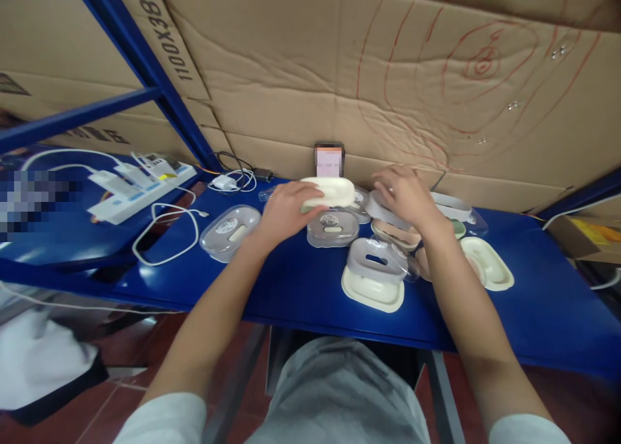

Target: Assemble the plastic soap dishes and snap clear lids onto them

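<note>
My left hand (pixel 291 210) grips a cream oval plastic shell (pixel 336 190), held tilted above the blue table (pixel 291 282). Below it lies a grey-lidded plastic box (pixel 334 229) with a cream slot and a round sticker. My right hand (pixel 400 191) is over a pale grey plastic frame (pixel 376 208), fingers spread; whether they touch it is unclear. Nearby is a beige-pink tray (pixel 394 235). Closer to me, a clear-and-grey lid frame (pixel 376 261) rests partly on a cream tray (pixel 372 293). Another cream tray (pixel 492 263) lies beyond my right forearm.
A similar lidded box (pixel 229 232) sits on the left. Behind it are a charger with cable (pixel 226 183) and a power strip (pixel 140 191). A phone (pixel 329 161) leans against the cardboard wall (pixel 272 75). A blue metal post (pixel 179 127) rises at left.
</note>
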`<state>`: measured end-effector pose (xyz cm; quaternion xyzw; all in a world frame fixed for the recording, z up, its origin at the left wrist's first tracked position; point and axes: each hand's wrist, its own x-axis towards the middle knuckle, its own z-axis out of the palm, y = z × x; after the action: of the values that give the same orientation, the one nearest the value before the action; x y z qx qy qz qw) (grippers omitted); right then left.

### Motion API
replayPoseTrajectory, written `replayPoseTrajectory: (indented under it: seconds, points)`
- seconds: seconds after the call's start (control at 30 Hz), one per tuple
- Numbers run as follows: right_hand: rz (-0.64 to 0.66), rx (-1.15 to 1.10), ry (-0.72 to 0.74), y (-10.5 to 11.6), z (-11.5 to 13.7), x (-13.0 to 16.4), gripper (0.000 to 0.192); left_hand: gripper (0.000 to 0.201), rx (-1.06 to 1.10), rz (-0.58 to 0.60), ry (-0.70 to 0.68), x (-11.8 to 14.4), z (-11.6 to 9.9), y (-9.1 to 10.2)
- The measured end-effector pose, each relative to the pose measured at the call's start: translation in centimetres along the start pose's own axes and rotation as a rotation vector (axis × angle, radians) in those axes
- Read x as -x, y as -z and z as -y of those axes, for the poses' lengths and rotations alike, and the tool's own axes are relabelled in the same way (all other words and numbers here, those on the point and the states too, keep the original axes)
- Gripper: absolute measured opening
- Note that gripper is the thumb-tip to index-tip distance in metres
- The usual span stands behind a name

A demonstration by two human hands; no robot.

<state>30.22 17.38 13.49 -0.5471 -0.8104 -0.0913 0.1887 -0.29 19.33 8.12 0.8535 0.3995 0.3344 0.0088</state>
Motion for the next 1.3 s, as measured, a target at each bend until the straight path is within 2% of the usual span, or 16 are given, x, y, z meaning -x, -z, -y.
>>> replayPoseTrajectory:
  seconds: [0.07, 0.13, 0.2, 0.27, 0.37, 0.47, 0.6, 0.73, 0.8, 0.9, 0.97, 1.07, 1.17, 1.23, 1.3]
  points:
    - [0.140, -0.108, 0.096, -0.7, 0.5, 0.1, 0.036, 0.034, -0.118, -0.087, 0.158, -0.1, 1.5, 0.6]
    - [0.282, -0.133, 0.105, -1.6, 0.9, 0.2, 0.038, 0.036, -0.205, -0.112, 0.313, -0.1, 3.2, 0.8]
    - [0.394, -0.098, 0.066, -2.2, 1.2, 0.4, 0.039, 0.039, -0.246, -0.055, 0.422, 0.0, 4.7, 0.6]
    - [0.444, -0.060, 0.030, -2.6, 1.4, 0.5, 0.042, 0.040, -0.247, 0.028, 0.459, 0.1, 5.8, 0.3]
    - [0.410, -0.027, -0.004, -2.9, 1.9, 0.5, 0.046, 0.043, -0.235, 0.071, 0.438, 0.2, 6.1, 0.0]
    - [0.399, -0.002, -0.037, -3.4, 2.5, 0.3, 0.056, 0.045, -0.227, 0.086, 0.344, 0.3, 5.1, 0.4]
    - [0.445, 0.008, -0.060, -4.0, 2.5, 0.1, 0.069, 0.038, -0.183, 0.277, 0.162, 0.7, 3.6, 0.8]
    - [0.453, 0.004, -0.072, -3.4, 1.5, -0.1, 0.058, 0.057, -0.220, 0.412, 0.173, 1.4, 3.5, 0.6]
    - [0.462, 0.000, -0.088, -2.7, 0.9, -0.1, 0.054, 0.060, -0.219, 0.418, 0.208, 1.5, 4.1, 0.5]
    - [0.435, 0.019, -0.147, -1.5, 0.7, -0.2, 0.049, 0.045, -0.123, 0.379, 0.177, 1.1, 5.1, 0.7]
    - [0.357, 0.062, -0.172, -0.8, 1.2, -0.2, 0.047, 0.037, -0.033, 0.326, 0.132, 0.7, 5.4, 0.8]
    - [0.303, 0.039, -0.096, 0.0, 2.8, 0.0, 0.041, 0.031, -0.043, 0.240, 0.107, 0.1, 5.0, 1.1]
    - [0.469, -0.021, -0.029, 0.0, 4.3, 0.4, 0.042, 0.027, -0.170, 0.239, 0.113, 0.0, 3.5, 1.5]
    - [0.593, 0.008, -0.050, -0.4, 5.0, 0.7, 0.049, 0.029, -0.212, 0.325, 0.123, 0.4, 2.4, 1.7]
    - [0.656, 0.034, -0.077, -1.1, 5.2, 1.0, 0.053, 0.034, -0.205, 0.465, 0.122, 1.0, 1.6, 1.9]
